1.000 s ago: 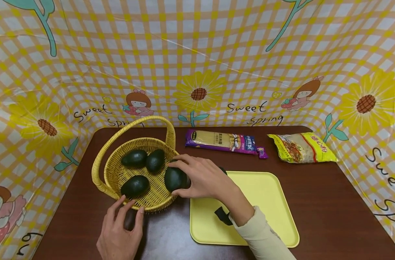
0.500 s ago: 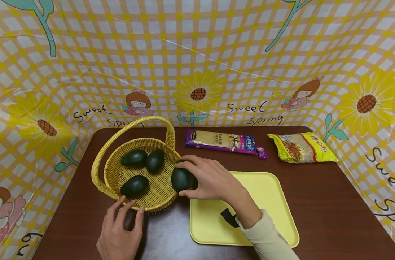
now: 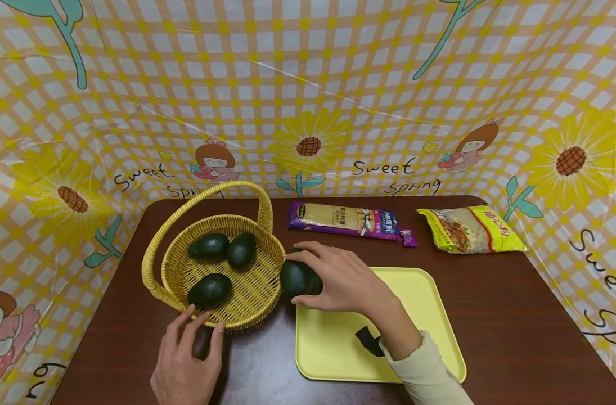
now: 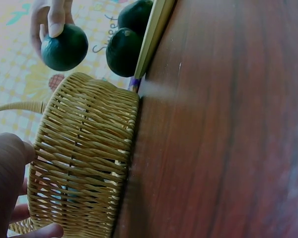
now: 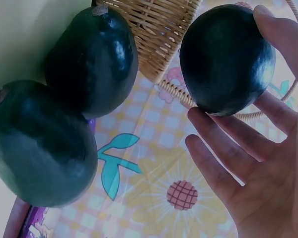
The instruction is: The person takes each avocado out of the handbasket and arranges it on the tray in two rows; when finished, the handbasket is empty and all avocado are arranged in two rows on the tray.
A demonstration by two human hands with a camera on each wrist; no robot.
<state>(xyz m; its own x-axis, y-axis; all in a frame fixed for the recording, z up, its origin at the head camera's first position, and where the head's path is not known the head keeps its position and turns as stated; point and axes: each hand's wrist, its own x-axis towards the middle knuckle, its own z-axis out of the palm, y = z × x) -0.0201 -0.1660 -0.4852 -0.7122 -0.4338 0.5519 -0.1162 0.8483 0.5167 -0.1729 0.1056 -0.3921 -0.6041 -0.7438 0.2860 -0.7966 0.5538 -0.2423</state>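
Note:
My right hand (image 3: 343, 275) grips a dark green avocado (image 3: 293, 278) between thumb and fingers, just beyond the right rim of a yellow wicker basket (image 3: 252, 289). Three more avocados lie in that basket, one (image 3: 210, 290) near the front. With thumb and fingertips, my left hand (image 3: 188, 357) holds the basket's near rim. On the right stands a yellow tray (image 3: 429, 332). Two other avocados, one upper (image 5: 102, 59) and one lower (image 5: 42, 144), sit side by side on it in the right wrist view; the right hand mostly hides them from the head view.
A purple pasta packet (image 3: 338, 219) lies behind the tray. Farther right is a yellow bag (image 3: 472, 229) of food. The basket's tall handle (image 3: 181, 216) arches above its left and back. A black piece (image 3: 369, 341) hangs at the right wrist. A patterned cloth (image 3: 308, 84) encloses the table.
My right hand has carried the avocado rightward, from over the basket's right side out past its rim toward the tray. The left hand and basket have stayed put.

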